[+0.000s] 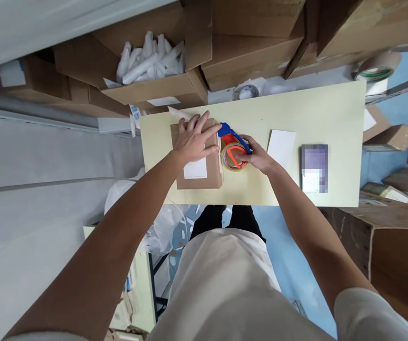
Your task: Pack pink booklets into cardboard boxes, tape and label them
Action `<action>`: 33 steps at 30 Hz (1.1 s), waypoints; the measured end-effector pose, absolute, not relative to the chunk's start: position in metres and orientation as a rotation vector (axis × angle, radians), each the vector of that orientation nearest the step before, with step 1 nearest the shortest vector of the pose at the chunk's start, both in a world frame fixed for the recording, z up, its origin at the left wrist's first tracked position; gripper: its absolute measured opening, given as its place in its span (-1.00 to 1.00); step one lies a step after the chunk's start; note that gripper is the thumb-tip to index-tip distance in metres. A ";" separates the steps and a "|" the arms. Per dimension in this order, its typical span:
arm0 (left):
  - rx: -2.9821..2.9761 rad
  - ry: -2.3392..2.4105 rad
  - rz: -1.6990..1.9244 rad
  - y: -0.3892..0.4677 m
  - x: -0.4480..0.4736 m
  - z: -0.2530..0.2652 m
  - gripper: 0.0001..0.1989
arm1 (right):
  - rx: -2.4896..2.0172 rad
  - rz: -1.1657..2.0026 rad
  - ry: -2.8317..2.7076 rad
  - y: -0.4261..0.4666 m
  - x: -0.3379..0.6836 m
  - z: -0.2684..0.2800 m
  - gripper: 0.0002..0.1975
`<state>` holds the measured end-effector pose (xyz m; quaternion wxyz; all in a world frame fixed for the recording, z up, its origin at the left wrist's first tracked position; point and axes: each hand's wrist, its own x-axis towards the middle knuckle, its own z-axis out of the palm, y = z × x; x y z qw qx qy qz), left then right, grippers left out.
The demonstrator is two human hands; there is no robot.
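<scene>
A brown cardboard box (190,183) with a white label (196,169) lies on the pale yellow table (257,192). My left hand (194,139) rests on top of it, fingers spread. Just right of the box, my right hand (257,154) is closed round a blue and red tape dispenser (229,137) loaded with a roll of tape. The dispenser's blue head meets the upper right edge of the box, near my left fingertips. My right palm hides part of the handle.
A white sheet (282,144) and a dark, partly blurred item (314,161) lie to the right on the table. Behind it stand open cartons, one filled with white rolls (149,61). A tape roll (249,91) sits at the back edge; a large carton (399,246) stands at lower right.
</scene>
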<state>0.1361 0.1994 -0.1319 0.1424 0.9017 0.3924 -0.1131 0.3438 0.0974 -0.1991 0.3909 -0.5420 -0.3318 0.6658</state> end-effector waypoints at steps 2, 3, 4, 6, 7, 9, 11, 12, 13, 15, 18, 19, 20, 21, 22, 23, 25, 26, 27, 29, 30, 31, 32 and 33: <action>2.598 1.147 -0.339 0.200 0.136 -0.131 -0.32 | -1.390 1.644 -0.926 0.093 0.347 -0.203 -0.26; 2.598 1.152 -0.348 0.200 0.136 -0.131 -0.32 | -1.396 1.623 -0.954 0.086 0.349 -0.205 -0.24; 2.598 1.157 -0.353 0.200 0.136 -0.131 -0.33 | -1.405 1.605 -0.979 0.076 0.352 -0.208 -0.23; 2.597 1.165 -0.349 0.199 0.136 -0.132 -0.34 | -1.444 1.575 -1.028 0.040 0.354 -0.212 -0.20; 2.594 1.168 -0.341 0.199 0.136 -0.133 -0.34 | -1.477 1.560 -1.048 0.016 0.352 -0.214 -0.19; 2.580 1.181 -0.314 0.199 0.137 -0.136 -0.34 | -1.533 1.547 -1.065 -0.035 0.339 -0.215 -0.19; 2.555 1.220 -0.274 0.198 0.137 -0.141 -0.33 | -1.583 1.543 -1.026 -0.079 0.317 -0.214 -0.21; 2.532 1.258 -0.247 0.198 0.137 -0.143 -0.33 | -1.604 1.517 -0.954 -0.094 0.305 -0.213 -0.21; 2.501 1.312 -0.215 0.198 0.135 -0.145 -0.32 | -1.611 1.512 -0.880 -0.102 0.293 -0.212 -0.20; 2.406 1.462 -0.137 0.195 0.127 -0.147 -0.29 | -1.607 1.466 -0.752 -0.097 0.279 -0.211 -0.19; 2.245 1.659 -0.057 0.187 0.107 -0.144 -0.20 | -1.577 1.440 -0.658 -0.052 0.285 -0.207 -0.19; 2.220 1.696 -0.058 0.183 0.101 -0.141 -0.14 | -1.567 1.447 -0.647 -0.031 0.294 -0.205 -0.20; 2.218 1.713 -0.077 0.179 0.096 -0.138 -0.09 | -1.556 1.459 -0.645 -0.010 0.304 -0.203 -0.22; 2.240 1.708 -0.109 0.175 0.093 -0.135 -0.04 | -1.540 1.482 -0.645 0.011 0.315 -0.201 -0.24; 2.279 1.682 -0.148 0.172 0.092 -0.131 0.00 | -1.516 1.530 -0.650 0.031 0.324 -0.199 -0.26; 2.325 1.633 -0.185 0.170 0.093 -0.129 0.02 | -1.495 1.592 -0.652 0.049 0.332 -0.196 -0.28; 2.402 1.504 -0.236 0.171 0.100 -0.127 0.00 | -1.487 1.697 -0.657 0.076 0.341 -0.192 -0.32; 2.423 1.451 -0.243 0.173 0.104 -0.127 -0.01 | -1.496 1.719 -0.665 0.084 0.343 -0.190 -0.33; 2.432 1.418 -0.241 0.175 0.108 -0.127 -0.02 | -1.507 1.717 -0.678 0.089 0.344 -0.190 -0.33; 2.434 1.404 -0.228 0.179 0.112 -0.130 -0.03 | -1.510 1.669 -0.713 0.087 0.343 -0.190 -0.30; 2.434 1.407 -0.225 0.181 0.112 -0.132 -0.02 | -1.507 1.636 -0.728 0.081 0.342 -0.191 -0.29; 2.435 1.410 -0.225 0.181 0.112 -0.134 -0.02 | -1.509 1.605 -0.735 0.071 0.341 -0.192 -0.28; 2.437 1.411 -0.225 0.181 0.111 -0.135 -0.01 | -1.521 1.580 -0.739 0.057 0.340 -0.194 -0.27; 2.442 1.410 -0.223 0.181 0.110 -0.136 0.00 | -1.539 1.570 -0.739 0.040 0.337 -0.195 -0.27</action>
